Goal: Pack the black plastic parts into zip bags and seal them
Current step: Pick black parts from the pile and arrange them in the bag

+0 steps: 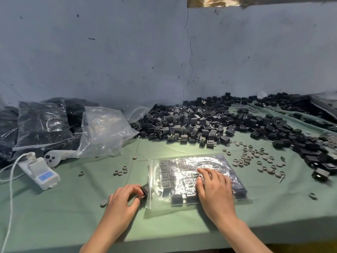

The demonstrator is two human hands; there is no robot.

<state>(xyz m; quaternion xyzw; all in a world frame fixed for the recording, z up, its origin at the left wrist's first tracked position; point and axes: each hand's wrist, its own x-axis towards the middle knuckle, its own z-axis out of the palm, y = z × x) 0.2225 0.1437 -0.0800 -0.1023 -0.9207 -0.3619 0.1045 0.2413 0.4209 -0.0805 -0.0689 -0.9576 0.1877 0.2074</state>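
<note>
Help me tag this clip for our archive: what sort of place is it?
Probably a small packing workshop: a heap of loose black plastic parts on a green cloth-covered table, with filled clear plastic zip bags stacked at the left.

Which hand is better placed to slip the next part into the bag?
Left: the left hand pinches a black part at the left edge of the zip bag; the right hand lies flat on it.

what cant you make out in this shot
Head view, zip bag: glare hides the part count.
Head view, right hand covers the parts beneath it.
Head view, black part: left hand fingers hide some of it.
Head view, filled bags: seals too dim; left edge cuts them.
</note>
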